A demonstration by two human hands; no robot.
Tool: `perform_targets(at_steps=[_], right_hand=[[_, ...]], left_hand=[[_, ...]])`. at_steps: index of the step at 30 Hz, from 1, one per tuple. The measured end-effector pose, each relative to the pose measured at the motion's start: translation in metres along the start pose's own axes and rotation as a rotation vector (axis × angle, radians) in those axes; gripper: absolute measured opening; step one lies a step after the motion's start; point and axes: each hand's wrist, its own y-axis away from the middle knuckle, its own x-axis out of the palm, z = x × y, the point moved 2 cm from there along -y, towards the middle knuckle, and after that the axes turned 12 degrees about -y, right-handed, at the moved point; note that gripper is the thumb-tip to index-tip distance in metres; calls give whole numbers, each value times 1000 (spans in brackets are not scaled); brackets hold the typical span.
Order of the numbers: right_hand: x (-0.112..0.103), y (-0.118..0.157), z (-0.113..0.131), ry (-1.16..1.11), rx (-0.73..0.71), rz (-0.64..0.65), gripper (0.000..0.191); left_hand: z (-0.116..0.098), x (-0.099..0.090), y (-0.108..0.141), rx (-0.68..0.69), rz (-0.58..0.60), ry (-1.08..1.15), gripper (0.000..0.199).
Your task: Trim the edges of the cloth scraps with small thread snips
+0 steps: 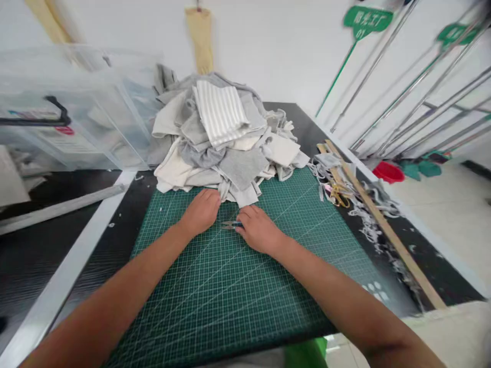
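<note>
A small pair of thread snips (pixel 230 225) is held in my right hand (pixel 258 228), its blades pointing left above the mat. The fingers of that hand also reach the lower edge of a grey cloth piece (pixel 244 195). My left hand (pixel 202 210) is closed at the front edge of the heap, pinching a bit of grey cloth (pixel 224 189); its fingertips are partly hidden. Just beyond both hands rises a loose pile of grey and cream fabric pieces (pixel 215 163), with a striped piece (pixel 220 110) on top.
A green cutting mat (pixel 230 296) covers the table. On the right lie a wooden strip (pixel 387 230), yellow-handled scissors (pixel 339 195) and fabric scraps (pixel 370 225). A clear plastic bin (pixel 95 122) stands at left. Poles (pixel 378 66) lean against the wall by a red dustpan (pixel 388 172).
</note>
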Motion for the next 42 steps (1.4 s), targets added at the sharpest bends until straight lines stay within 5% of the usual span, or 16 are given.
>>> perform_targets(at_steps=[6,9,11,15,21,24,26,31,37,42], right_hand=[[-10,26,-1,-43,61,127,19],[-17,41,-2,-73,104,172,40],[-21,48,-1,-50,113,213,31],[-28,58,-3,-70,145,208,21],[-33,67,-18,-474,402,-42,16],[-33,67,-20,-587,443,-127,15],[-34,66,-18,-597,439,-146,14],[-45,67,-12,-286,400,-10,13],[-68,90,-30,156,525,255,28],[-88,98,-6,-11,575,181,34]], left_hand=[[-10,-39,29,-87,-78,50,24],[-22,-51,45,-173,-27,162,23],[-30,-55,58,-189,-15,208,19],[-52,-62,85,-61,54,333,14],[-106,-91,108,164,304,465,12],[-124,-107,110,322,321,414,8],[-119,-109,107,323,280,354,9],[-58,-74,89,-54,193,37,21],[-11,-43,70,-307,349,-107,44],[-9,-46,57,-389,550,-20,47]])
